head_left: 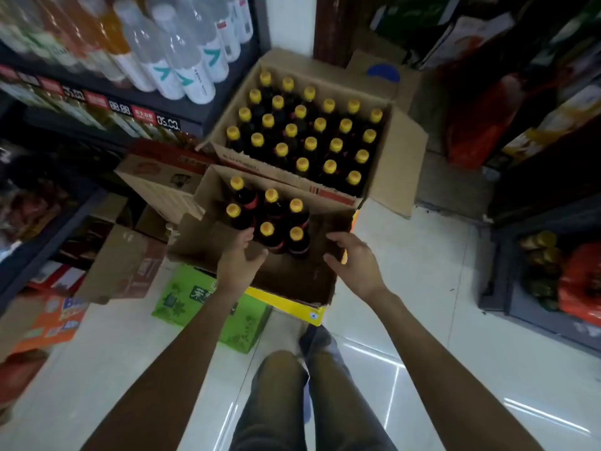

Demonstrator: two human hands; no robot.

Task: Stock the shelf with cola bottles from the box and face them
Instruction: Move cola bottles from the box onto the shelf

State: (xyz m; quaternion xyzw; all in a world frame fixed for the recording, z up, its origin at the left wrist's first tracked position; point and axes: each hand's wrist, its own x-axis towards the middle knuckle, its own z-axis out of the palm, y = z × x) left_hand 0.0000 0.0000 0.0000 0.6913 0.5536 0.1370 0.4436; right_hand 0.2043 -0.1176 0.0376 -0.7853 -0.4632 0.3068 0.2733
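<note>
An open cardboard box [208, 242] in front of me holds several dark cola bottles [271, 219] with yellow caps in its far half. Behind it stands a larger open box [395, 161] packed with several more of the same bottles [310, 131]. My left hand [239, 258] reaches into the near box with spread fingers, just short of the nearest bottles, holding nothing. My right hand [353, 260] hovers open over the near box's right wall, holding nothing either. The shelf [182, 109] stands on the left.
Clear and orange drink bottles [175, 50] fill the upper left shelf above price tags. A green carton [208, 307] and brown cartons [126, 265] lie on the floor on the left. Crates of goods [553, 275] line the right. My legs [292, 395] stand on the white tiles.
</note>
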